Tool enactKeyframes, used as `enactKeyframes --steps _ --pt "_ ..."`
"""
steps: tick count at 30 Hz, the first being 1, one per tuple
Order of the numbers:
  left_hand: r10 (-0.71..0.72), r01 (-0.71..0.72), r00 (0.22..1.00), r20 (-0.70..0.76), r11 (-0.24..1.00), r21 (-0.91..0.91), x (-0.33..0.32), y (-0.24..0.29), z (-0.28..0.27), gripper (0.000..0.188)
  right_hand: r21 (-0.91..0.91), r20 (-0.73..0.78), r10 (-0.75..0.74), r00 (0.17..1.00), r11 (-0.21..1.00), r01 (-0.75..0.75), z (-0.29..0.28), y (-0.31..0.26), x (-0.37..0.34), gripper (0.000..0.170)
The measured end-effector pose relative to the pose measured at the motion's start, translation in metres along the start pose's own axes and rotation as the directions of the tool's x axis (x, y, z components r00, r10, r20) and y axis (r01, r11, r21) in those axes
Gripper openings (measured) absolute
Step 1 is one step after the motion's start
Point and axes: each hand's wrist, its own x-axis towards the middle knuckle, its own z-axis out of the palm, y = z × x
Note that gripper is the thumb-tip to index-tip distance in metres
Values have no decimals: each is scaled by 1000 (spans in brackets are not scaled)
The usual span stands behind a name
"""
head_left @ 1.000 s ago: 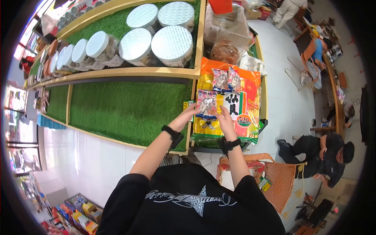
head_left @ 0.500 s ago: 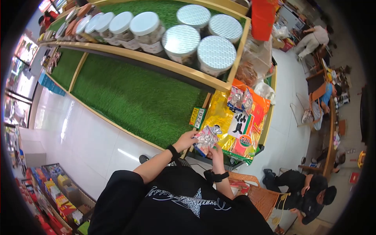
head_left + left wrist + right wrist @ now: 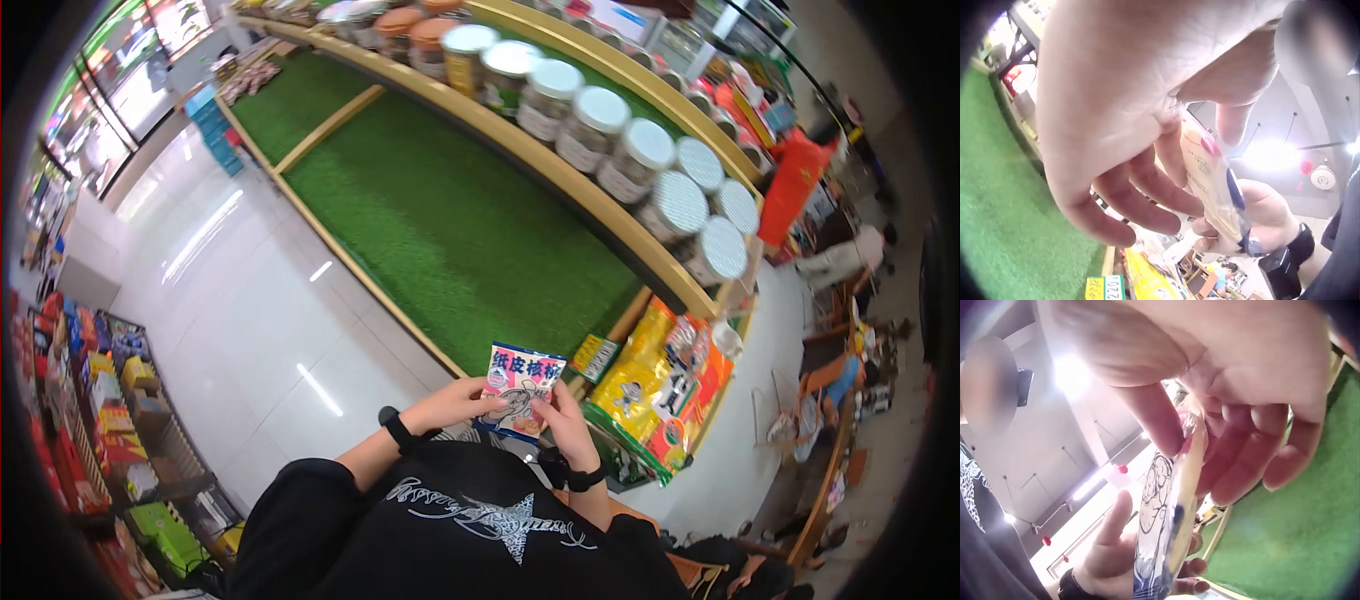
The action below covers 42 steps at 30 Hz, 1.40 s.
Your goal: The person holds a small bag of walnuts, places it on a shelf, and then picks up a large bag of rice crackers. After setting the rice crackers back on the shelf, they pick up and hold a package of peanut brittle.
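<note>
A small pink, white and blue snack packet (image 3: pixel 522 388) is held upright in front of the chest, its printed face towards the head camera. My left hand (image 3: pixel 458 402) grips its left edge, and my right hand (image 3: pixel 568 428) pinches the right edge with the thumb on the front. Seen from the left wrist, the packet (image 3: pixel 1213 181) appears edge-on between the left hand (image 3: pixel 1122 106) and the other hand. In the right wrist view the right hand (image 3: pixel 1229 381) has its thumb on the printed face of the packet (image 3: pixel 1169 506), fingers behind.
A green turf-lined shelf (image 3: pixel 440 240) with a wooden edge lies ahead, lidded jars (image 3: pixel 600 120) on the tier above. To the right are large yellow and orange bags (image 3: pixel 650 385) beside a price tag (image 3: pixel 592 358). Boxed goods (image 3: pixel 120 430) stand at the lower left.
The packet has come away from the large bags, nearer the chest, and now stands face-on to the head camera. The head view has swung left along the shelf.
</note>
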Motion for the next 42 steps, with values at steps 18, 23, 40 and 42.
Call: enactKeyframes --steps 18,23,40,42 --pt "113 -124 626 -771 991 44 -266 -6 -98 23 -375 694 336 637 924 -79 282 3 69 22" --pt "85 -218 454 -887 976 -18 -277 -14 -102 26 -367 723 366 585 922 -123 316 9 89 25" --pt "143 -150 408 -902 985 88 -245 50 -231 35 -262 792 163 589 961 86 371 -34 241 29" --pt "156 -57 439 -885 988 146 -236 58 -251 34 -213 767 100 634 971 104 381 -54 261 27"
